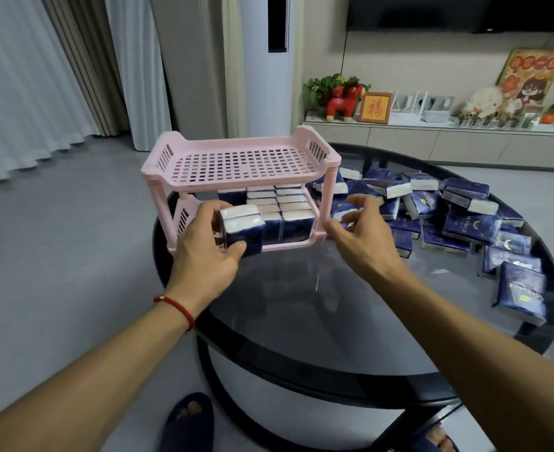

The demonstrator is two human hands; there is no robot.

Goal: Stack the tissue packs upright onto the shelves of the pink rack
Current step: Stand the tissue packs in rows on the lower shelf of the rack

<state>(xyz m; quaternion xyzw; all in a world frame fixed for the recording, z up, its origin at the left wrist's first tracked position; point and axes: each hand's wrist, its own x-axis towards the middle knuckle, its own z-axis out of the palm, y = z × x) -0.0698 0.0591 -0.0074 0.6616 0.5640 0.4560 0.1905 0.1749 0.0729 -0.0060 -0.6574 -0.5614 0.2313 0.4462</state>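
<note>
The head view looks down on a round dark glass table (301, 305) with a black rim. The pink rack (236, 164) stands at the table's far left edge, two shelves high. Its top shelf is a bare perforated tray. The lower shelf holds rows of tissue packs (288, 203) standing upright, white ends up, filling its middle and right part.

The left hand (204, 252) grips two upright packs (241, 228) together at the front left corner of the lower shelf, fingers curled over their left side and the thumb pressed on their front. A red string bracelet (176, 306) sits on that wrist.

The right hand (360, 230) hovers just right of the rack's front right post, fingers spread and loosely bent, holding nothing. Just beyond it, loose packs (458, 223) lie in a scattered heap over the table's right half, as far as its right edge.

Slippered feet (189, 419) show below the table's near edge.
</note>
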